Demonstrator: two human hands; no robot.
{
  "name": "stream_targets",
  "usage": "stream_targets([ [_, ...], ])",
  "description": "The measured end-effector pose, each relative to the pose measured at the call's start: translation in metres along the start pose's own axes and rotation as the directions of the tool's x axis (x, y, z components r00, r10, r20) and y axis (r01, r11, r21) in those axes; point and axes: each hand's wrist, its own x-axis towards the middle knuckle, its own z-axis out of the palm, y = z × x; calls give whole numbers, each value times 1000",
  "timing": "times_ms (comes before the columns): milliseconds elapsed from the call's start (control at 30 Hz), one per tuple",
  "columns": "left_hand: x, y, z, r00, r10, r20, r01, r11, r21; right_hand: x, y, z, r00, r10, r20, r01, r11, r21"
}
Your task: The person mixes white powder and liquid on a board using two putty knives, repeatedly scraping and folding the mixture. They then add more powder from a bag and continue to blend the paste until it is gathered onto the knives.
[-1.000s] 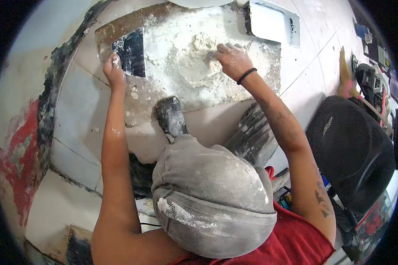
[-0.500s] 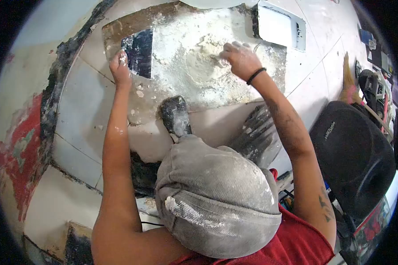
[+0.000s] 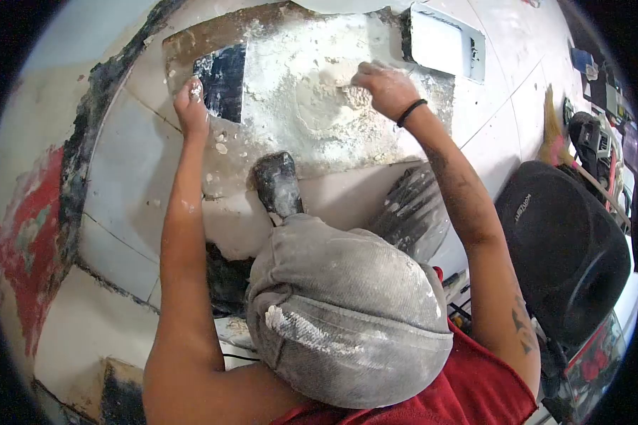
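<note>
The left hand [image 3: 191, 108] has its grip closed on the near-left edge of a flat, blue-black rectangular plate [image 3: 223, 83], which lies over the left part of a brown board [image 3: 227, 164] on the floor. The right hand [image 3: 388, 88] bends its fingers at the off-white, pasty heap [image 3: 326, 103] on the board; whether its grip holds anything I cannot tell. A shallow white rectangular tray [image 3: 439, 44] sits at the board's upper right corner.

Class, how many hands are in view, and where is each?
2. The left hand is at the left edge of the dark rectangular plate; the right hand is at the pale powder.
</note>
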Motion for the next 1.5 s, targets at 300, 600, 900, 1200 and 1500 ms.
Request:
stream_targets([
  [300,7,-19,-3,1000,24,9,-23,993,-118,-58,-9,-47,967,228,-112,-228,974,17],
  [600,3,-3,-1,988,153,14,-151,986,-63,-114,-4,-7,994,51,100,-38,991,-130],
  [900,5,-12,2,995,97,-4,-97,986,-133,-74,4,2,992,22,127,-4,990,-144],
  [1200,6,-17,1,998,58,-9,-59,990,-129,-32,18,-25,999,28,37,-27,999,-39],
  [1500,4,0,-1,997,71,36,-69,996,-51,-36,4,-2,996,32,78,-22,992,-126],
])
